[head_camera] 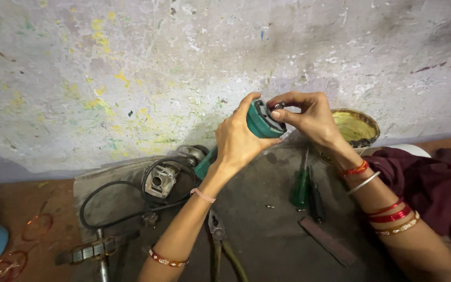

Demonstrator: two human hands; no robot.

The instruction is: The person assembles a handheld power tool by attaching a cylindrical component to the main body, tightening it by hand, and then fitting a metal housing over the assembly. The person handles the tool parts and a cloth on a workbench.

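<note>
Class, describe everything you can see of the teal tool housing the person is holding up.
The teal tool housing looks like hard plastic with a dark open end facing up. The left hand grips it around its body, holding it tilted above the dark work mat. The right hand pinches a small dark part at its top rim. Its lower end is hidden behind the left hand.

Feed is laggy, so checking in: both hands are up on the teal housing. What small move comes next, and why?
Probably seat the small dark part: the right hand pinches it at the open end of the teal housing, which the left hand grips steady. The screwdrivers lie untouched below.
</note>
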